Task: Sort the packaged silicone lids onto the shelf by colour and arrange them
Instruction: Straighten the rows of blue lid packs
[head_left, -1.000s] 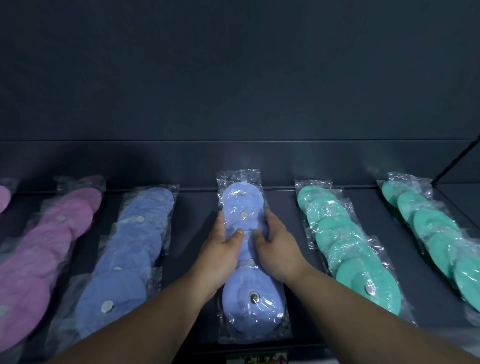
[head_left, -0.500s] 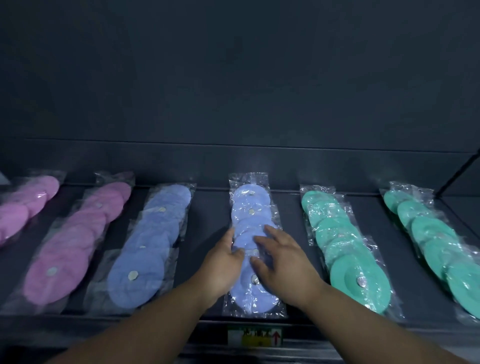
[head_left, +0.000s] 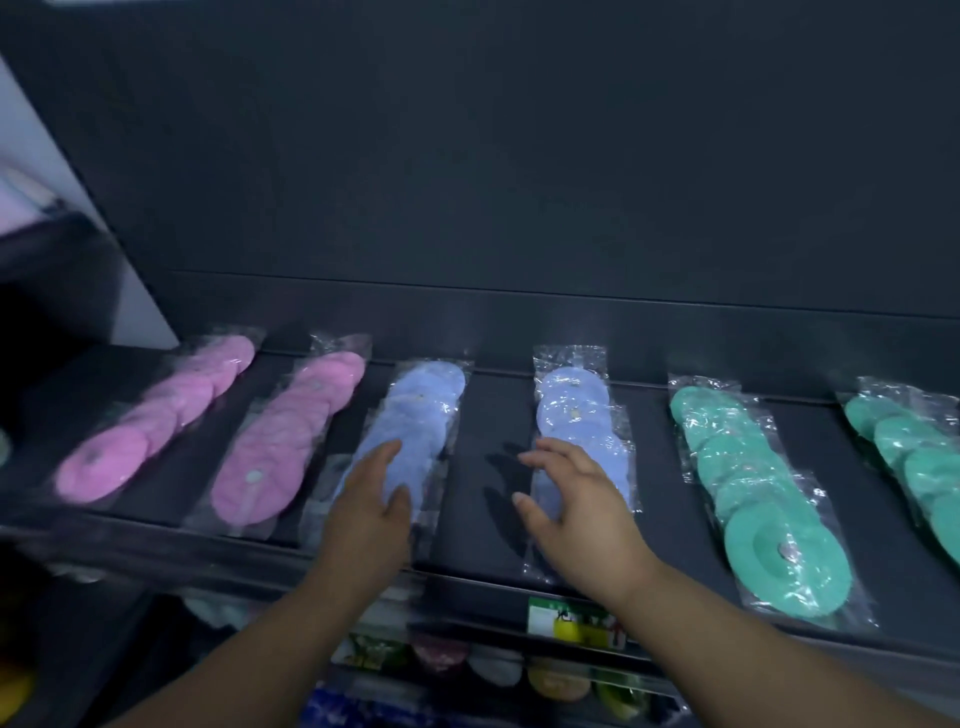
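My left hand (head_left: 371, 512) and right hand (head_left: 582, 512) are bare. My left forearm (head_left: 270, 639) and right forearm (head_left: 753, 644) are bare too, right down to the bottom edge. The nails that show on my right hand are short and plain.

At centre frame, the left hand (head_left: 371, 512) and right hand (head_left: 576, 506) are spread over blue packs (head_left: 423, 410) on the shelf (head_left: 660, 467), seemingly touching them.

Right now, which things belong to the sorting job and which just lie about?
Job: pink packaged silicone lids, blue packaged lids, green packaged lids, dark shelf, left hand, right hand.
Lying about: green-yellow shelf-edge label, colourful packets below.
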